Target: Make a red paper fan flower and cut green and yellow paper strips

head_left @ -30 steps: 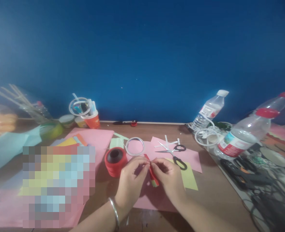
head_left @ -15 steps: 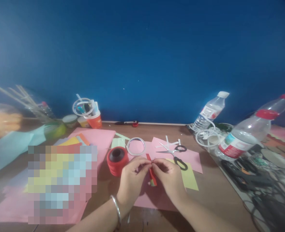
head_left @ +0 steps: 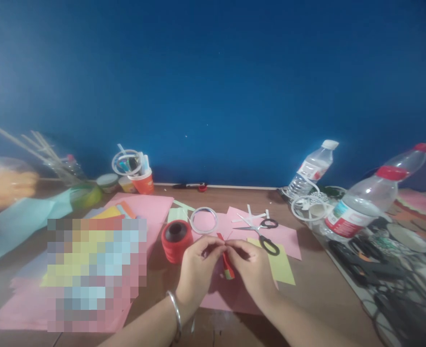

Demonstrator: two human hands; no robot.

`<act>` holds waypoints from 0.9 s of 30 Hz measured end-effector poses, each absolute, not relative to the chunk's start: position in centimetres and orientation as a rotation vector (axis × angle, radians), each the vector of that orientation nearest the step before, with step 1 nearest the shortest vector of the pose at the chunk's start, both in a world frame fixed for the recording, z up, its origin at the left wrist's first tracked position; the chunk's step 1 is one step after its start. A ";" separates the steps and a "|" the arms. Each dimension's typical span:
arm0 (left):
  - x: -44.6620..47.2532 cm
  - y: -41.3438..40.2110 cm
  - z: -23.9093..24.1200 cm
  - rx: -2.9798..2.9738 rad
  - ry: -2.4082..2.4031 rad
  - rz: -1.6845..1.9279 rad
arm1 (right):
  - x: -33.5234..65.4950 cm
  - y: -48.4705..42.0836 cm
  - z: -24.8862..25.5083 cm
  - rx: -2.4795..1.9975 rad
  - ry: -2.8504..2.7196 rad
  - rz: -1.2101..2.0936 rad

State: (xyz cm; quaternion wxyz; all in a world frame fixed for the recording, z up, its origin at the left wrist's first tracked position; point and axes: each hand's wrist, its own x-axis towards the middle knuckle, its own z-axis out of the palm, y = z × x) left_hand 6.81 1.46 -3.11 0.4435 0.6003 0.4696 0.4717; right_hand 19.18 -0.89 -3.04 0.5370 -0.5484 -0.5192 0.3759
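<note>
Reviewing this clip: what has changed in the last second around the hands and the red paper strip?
Hardly anything. The left hand and right hand keep pinching the narrow red paper strip between their fingertips over the pink paper sheet; nothing is taken up or let go. Only the view drifts slightly. The red ribbon spool, black-handled scissors and clear plastic ring lie as before.

Bare forearms, no sleeves; thin silver bangle (head_left: 176,313) on left wrist.
</note>
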 end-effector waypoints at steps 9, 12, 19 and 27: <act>6.7 1.5 -2.7 1.627 1.120 1.194 | 19.4 -0.7 -3.2 -1.266 -1.234 0.890; 6.6 1.5 -2.6 1.758 1.101 1.181 | 19.5 -0.5 -3.3 -1.248 -1.227 0.895; 5.8 2.0 -2.1 2.152 1.061 1.176 | 19.4 -0.3 -3.5 -1.157 -1.172 0.965; 5.3 2.2 -1.4 2.431 0.988 1.150 | 19.2 -0.6 -3.5 -1.166 -1.200 0.926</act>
